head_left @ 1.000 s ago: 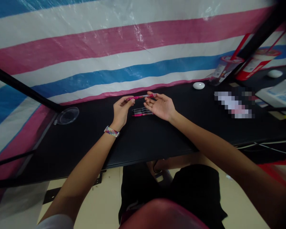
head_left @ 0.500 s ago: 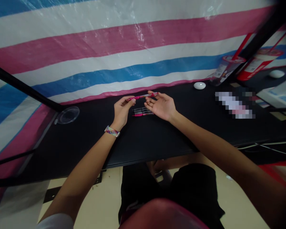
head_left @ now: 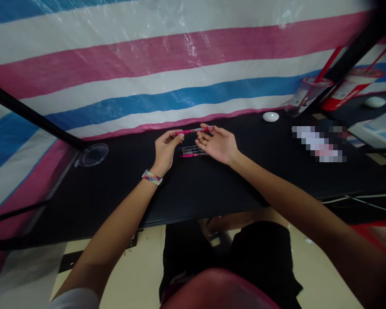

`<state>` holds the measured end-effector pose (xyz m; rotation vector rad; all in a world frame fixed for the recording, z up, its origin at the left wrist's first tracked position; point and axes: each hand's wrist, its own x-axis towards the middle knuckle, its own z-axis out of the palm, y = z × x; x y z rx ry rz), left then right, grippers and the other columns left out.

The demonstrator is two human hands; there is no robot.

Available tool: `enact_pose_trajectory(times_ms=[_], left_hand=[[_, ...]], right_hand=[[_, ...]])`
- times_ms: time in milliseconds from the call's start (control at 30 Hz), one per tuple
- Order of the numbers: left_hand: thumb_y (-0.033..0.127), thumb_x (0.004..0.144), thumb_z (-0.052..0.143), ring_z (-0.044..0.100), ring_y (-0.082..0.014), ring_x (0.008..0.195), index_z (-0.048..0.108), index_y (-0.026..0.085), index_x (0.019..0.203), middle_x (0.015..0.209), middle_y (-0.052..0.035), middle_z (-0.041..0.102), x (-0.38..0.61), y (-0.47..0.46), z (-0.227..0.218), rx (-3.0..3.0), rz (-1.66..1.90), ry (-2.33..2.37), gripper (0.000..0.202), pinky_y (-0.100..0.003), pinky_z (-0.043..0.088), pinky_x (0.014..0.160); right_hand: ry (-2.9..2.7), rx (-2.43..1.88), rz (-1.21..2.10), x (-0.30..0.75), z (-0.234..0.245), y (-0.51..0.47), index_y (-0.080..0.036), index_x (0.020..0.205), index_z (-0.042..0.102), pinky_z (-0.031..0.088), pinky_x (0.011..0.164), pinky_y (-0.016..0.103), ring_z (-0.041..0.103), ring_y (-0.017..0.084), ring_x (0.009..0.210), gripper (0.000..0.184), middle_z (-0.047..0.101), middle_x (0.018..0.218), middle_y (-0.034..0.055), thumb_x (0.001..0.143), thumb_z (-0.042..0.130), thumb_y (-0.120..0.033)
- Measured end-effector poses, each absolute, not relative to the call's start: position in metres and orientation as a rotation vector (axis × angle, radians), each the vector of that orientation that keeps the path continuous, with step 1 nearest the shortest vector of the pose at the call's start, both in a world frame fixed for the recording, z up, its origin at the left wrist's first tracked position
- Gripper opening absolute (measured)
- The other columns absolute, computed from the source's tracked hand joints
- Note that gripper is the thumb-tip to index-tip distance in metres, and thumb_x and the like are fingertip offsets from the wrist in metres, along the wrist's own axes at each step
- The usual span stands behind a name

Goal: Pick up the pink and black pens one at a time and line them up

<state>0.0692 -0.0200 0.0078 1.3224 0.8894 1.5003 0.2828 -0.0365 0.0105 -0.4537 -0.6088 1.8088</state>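
Note:
A pink pen [head_left: 196,130] with a clear barrel is held nearly level above the black table, stretched between my two hands. My left hand [head_left: 165,150] is closed on its pink left end, thumb against forefinger. At the pen's other end is my right hand [head_left: 220,145], palm turned up, with the tip lightly between thumb and forefinger and the other fingers loosely curled. Just below, several pens [head_left: 189,150] lie side by side on the table, mostly dark with a pink one nearest me. My right hand hides their right ends.
A clear round lid [head_left: 93,155] lies at the table's left. On the right are a white egg-shaped object [head_left: 270,116], a cup with a red straw [head_left: 309,95], a red and white cup [head_left: 350,88] and a tissue box [head_left: 378,128]. A striped plastic sheet [head_left: 167,101] hangs behind the table.
Hardly anything differs. Both hands keep the pen in the same pose, and the whole view has shifted very slightly.

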Motion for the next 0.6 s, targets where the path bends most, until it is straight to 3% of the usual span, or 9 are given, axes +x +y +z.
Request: enact_pose_trajectory(times_ms=[167, 433, 600], left_hand=[[0.031, 0.080, 0.093, 0.073, -0.0167, 0.084, 0.084, 0.026, 0.098, 0.090, -0.0030, 0.080, 0.0684, -0.0197, 0.0071, 1.329, 1.508, 0.885, 0.020, -0.035, 0.062, 0.087], [0.029, 0.081, 0.092, 0.073, -0.0157, 0.083, 0.085, 0.026, 0.099, 0.090, -0.0030, 0.079, 0.0675, -0.0180, 0.0056, 1.334, 1.518, 0.888, 0.019, -0.034, 0.061, 0.087], [0.029, 0.082, 0.091, 0.073, -0.0166, 0.083, 0.084, 0.025, 0.099, 0.091, -0.0037, 0.079, 0.0679, -0.0181, 0.0055, 1.352, 1.512, 0.902, 0.018, -0.036, 0.062, 0.088]], right_hand=[[-0.632, -0.476, 1.799, 0.2824, 0.0120, -0.0374, -0.028, 0.110, 0.074, 0.059, 0.104, 0.049, 0.071, 0.027, 0.111, 0.024, 0.078, 0.100, 0.0068, 0.092, 0.067, -0.042], [-0.650, -0.472, 1.826, 0.2830, 0.0173, -0.0405, -0.028, 0.115, 0.073, 0.059, 0.102, 0.053, 0.070, 0.030, 0.108, 0.036, 0.079, 0.104, 0.0085, 0.092, 0.065, -0.055], [-0.660, -0.497, 1.798, 0.2815, 0.0158, -0.0393, -0.030, 0.112, 0.074, 0.059, 0.103, 0.053, 0.070, 0.030, 0.109, 0.032, 0.079, 0.101, 0.0073, 0.091, 0.068, -0.052]])
